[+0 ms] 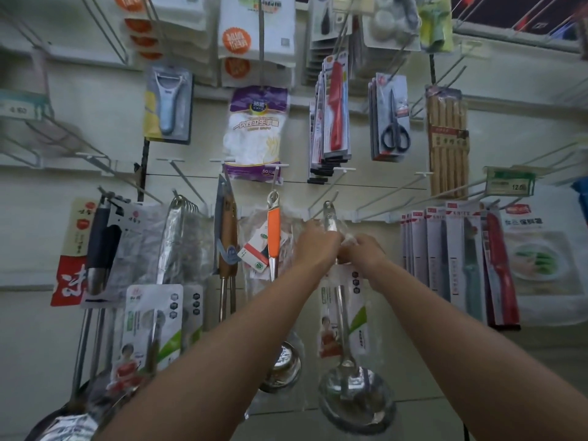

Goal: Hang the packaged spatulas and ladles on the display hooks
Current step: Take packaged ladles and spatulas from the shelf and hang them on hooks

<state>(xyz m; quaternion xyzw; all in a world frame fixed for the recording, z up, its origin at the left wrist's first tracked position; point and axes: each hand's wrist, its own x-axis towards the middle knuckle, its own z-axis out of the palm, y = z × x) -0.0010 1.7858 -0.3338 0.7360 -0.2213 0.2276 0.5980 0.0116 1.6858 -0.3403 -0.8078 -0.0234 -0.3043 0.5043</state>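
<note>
Both forearms reach up from the bottom of the view, so start there. Your left hand (318, 246) is clenched round the upper handle of the steel ladle (345, 354), grasping it through the clear sleeve. Your right hand (362, 249), just beside it and touching the same wrapper, pinches the crumpled plastic at the handle. The handle's top eye sits at the tip of the hook (331, 198); whether the wire has passed through it, you cannot tell from here.

Going left to right along the rail: the black-handled tools (101, 243) hang far left, then a bunch of steel ladles (178, 237), the wooden-handled tools (227, 237), the orange-handled ladle (273, 237), your ladle, then the knife packs (451, 253) on the right.

To do this step well, likely you should keep the left hand steady as the carrier and let the right hand smooth the plastic away from the eye, so the wire meets metal and not film. Lift slightly, slide the eye back along the hook, and let go only once the bowl hangs free. Watch that the bowl does not knock the orange-handled ladle beside it.
</note>
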